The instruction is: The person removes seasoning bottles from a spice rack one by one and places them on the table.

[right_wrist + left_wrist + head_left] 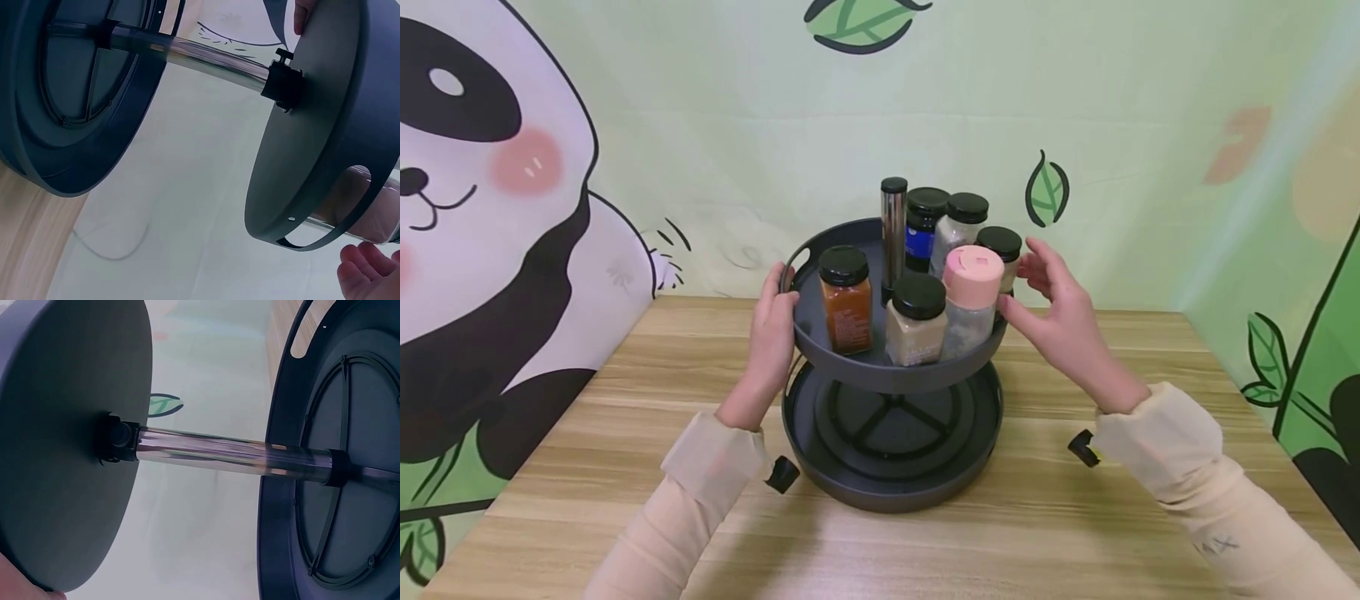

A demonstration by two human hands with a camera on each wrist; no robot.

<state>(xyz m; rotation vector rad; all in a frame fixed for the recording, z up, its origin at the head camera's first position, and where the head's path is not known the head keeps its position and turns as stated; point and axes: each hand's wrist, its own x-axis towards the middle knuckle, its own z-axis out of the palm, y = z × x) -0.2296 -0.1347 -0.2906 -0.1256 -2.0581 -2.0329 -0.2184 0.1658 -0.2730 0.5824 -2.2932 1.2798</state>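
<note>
With left hand (pixel 771 321), pinching the top tray (pixel 887 379) (over the bottom tray (pixel 891 498)) at nine o'clock — likely to stop wobbles. Holding right hand (pixel 1063 312) spread at three, near the pink-lidded jar (pixel 973 283) — can't tell if touching.

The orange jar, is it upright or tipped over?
Upright: the jar has its black lid on top, base on the upper tray.

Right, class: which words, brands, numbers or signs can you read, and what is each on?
"X", probably, after an unclear mark: cream fabric right sleeve.
Too small to read: white print on the square, black-lidded jar of orange-brown contents.
Too small: white lettering on the square, black-lidded beige-filled jar.
Blurred: blue label on the dark, black-lidded jar.
</note>
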